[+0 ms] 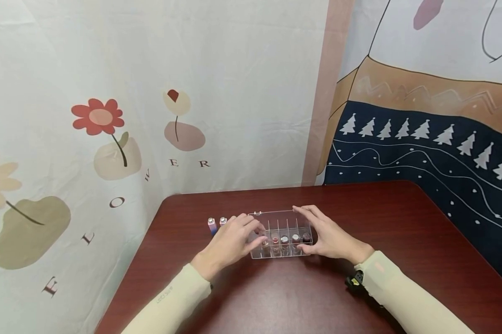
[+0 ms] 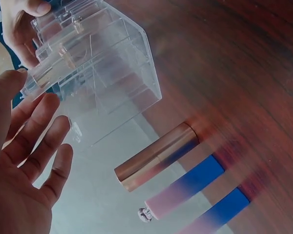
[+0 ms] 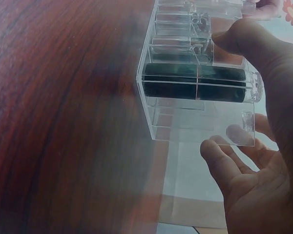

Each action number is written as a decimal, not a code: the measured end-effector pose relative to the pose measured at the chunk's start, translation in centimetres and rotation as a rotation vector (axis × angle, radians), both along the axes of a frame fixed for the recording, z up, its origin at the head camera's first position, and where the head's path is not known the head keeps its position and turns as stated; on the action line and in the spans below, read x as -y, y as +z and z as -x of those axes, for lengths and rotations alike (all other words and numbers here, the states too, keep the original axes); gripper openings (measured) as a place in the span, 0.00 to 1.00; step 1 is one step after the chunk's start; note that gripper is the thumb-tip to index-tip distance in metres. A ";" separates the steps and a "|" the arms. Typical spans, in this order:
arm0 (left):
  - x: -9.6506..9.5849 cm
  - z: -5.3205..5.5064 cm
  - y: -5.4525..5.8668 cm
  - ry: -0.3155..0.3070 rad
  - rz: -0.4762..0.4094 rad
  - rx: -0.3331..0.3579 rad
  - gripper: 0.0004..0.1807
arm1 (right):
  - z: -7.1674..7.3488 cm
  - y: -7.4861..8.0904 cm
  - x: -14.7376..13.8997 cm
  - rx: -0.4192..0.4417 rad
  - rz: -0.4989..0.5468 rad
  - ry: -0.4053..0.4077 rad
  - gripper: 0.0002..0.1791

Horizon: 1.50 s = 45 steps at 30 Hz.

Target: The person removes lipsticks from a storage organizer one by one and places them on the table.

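The clear divided box [image 1: 281, 227] stands on the tabletop [image 1: 267, 297]. The left hand [image 1: 234, 239] pinches a slim tube [image 2: 45, 74] at the box's left end; the right hand [image 1: 332, 236] holds its right end between thumb and fingers. Nearby stand pink-and-blue tubes [image 2: 185, 187].

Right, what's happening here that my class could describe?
A person is working at a clear divided box on a table. Their right grip spans its right end; the left grip is at its left end, perhaps pinching something. Capped tubes fill front compartments; a gold tube and two pink-and-blue tubes stand outside, left.
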State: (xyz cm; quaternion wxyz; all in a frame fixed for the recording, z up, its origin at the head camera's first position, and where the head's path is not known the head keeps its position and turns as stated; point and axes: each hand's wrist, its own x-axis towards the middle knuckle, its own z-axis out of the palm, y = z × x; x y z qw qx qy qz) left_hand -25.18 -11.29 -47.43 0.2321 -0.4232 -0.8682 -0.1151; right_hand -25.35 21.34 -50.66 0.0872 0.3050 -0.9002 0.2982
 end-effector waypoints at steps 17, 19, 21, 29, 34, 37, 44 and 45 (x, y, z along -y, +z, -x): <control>1.4 -0.2 1.2 0.026 -0.079 -0.066 0.10 | -0.1 -0.1 0.0 -0.009 -0.004 0.010 0.60; 1.6 -0.3 1.4 0.036 -0.084 -0.060 0.10 | -0.1 -0.1 -0.1 -0.012 -0.003 0.010 0.60; 1.9 -0.3 1.5 0.046 -0.090 -0.054 0.10 | -0.1 -0.1 -0.1 -0.009 -0.003 0.008 0.60; 3.3 -0.4 1.7 0.050 -0.130 -0.017 0.08 | -0.2 0.0 -0.1 -0.004 -0.009 0.002 0.60; 3.9 -0.6 2.1 0.062 -0.138 -0.008 0.08 | -0.2 0.0 -0.1 -0.010 -0.011 0.005 0.60; 4.3 -0.6 2.3 0.067 -0.145 -0.014 0.08 | -0.1 0.0 -0.1 -0.015 -0.008 0.008 0.60; 5.0 -0.8 2.6 0.087 -0.173 0.006 0.08 | -0.1 0.0 -0.1 -0.008 -0.003 0.009 0.60; 5.1 -0.7 2.6 0.091 -0.171 0.005 0.08 | -0.1 0.0 -0.1 -0.006 -0.002 0.008 0.60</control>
